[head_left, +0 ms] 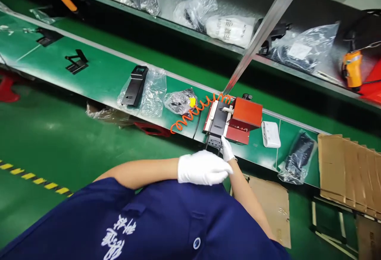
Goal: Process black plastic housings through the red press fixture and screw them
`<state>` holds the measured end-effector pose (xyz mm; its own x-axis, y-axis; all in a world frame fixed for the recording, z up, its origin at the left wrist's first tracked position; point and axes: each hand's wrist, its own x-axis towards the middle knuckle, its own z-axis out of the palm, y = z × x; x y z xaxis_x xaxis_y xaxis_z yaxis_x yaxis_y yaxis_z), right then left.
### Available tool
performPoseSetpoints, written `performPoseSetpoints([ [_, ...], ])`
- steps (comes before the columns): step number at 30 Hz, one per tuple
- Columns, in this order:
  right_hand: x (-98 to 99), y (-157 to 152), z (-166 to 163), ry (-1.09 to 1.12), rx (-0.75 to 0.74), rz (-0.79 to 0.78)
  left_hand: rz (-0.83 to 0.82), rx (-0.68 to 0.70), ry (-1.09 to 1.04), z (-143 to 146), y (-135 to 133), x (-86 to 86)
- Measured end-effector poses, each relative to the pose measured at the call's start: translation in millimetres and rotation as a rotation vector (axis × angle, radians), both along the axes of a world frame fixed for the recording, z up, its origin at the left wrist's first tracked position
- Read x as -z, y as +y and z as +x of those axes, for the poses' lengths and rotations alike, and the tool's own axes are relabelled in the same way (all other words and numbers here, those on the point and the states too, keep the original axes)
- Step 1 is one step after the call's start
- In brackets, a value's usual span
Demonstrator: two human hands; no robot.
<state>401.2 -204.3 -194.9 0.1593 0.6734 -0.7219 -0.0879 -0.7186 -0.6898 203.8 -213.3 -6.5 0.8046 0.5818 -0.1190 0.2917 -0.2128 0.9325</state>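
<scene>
My left hand (205, 168), in a white glove, is held in front of my chest, its fingers pressed together and curled. What they hold, if anything, is hidden. My gloved right hand (228, 149) grips the near right edge of a long black metal part (219, 118), which has a perforated bracket at its near end. The part lies between the white side guides of a red bench fixture (247, 114) with a box-shaped housing. An orange coiled air hose (193, 112) runs to the left of this fixture.
On the green bench (101, 79) lie a black housing (135, 85) on plastic, a bagged bundle (180, 102), a folded black bracket (76, 61), a white item (270, 134) and a bagged black part (299, 156). Cardboard (348, 172) stands right. A metal post (264, 29) rises behind, before a loaded shelf.
</scene>
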Motion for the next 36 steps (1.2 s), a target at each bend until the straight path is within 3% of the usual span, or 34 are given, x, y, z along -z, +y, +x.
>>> performPoseSetpoints([
  [3, 1.2, 2.4, -1.6, 0.024, 0.043, -0.022, -0.086, 0.064, 0.103, -28.0, 17.6, 7.3],
  [7, 3.4, -9.5, -7.6, 0.067, 0.076, -0.024, -0.249, -0.079, 0.163, -51.9, 16.6, 38.7],
  [11, 7.1, -28.5, -22.2, 0.073, 0.139, -0.014, -0.310, -0.103, 0.174, -53.8, 13.0, 65.7],
  [15, 14.3, -50.6, -37.8, 0.062, 0.196, -0.011, -0.246, -0.059, 0.181, -48.1, 14.7, 77.6],
  [22, 22.4, -94.6, -49.8, 0.056, 0.240, 0.003, -0.225, -0.008, 0.206, -41.8, 9.1, 90.2],
  [28, 11.3, -137.1, -51.6, 0.007, 0.170, -0.032, -0.228, -0.092, 0.204, -42.6, -8.8, 96.6],
  [36, -22.6, -163.1, -14.3, -0.163, -0.093, 0.044, 0.002, -0.272, 0.309, -35.2, -23.3, 66.4],
])
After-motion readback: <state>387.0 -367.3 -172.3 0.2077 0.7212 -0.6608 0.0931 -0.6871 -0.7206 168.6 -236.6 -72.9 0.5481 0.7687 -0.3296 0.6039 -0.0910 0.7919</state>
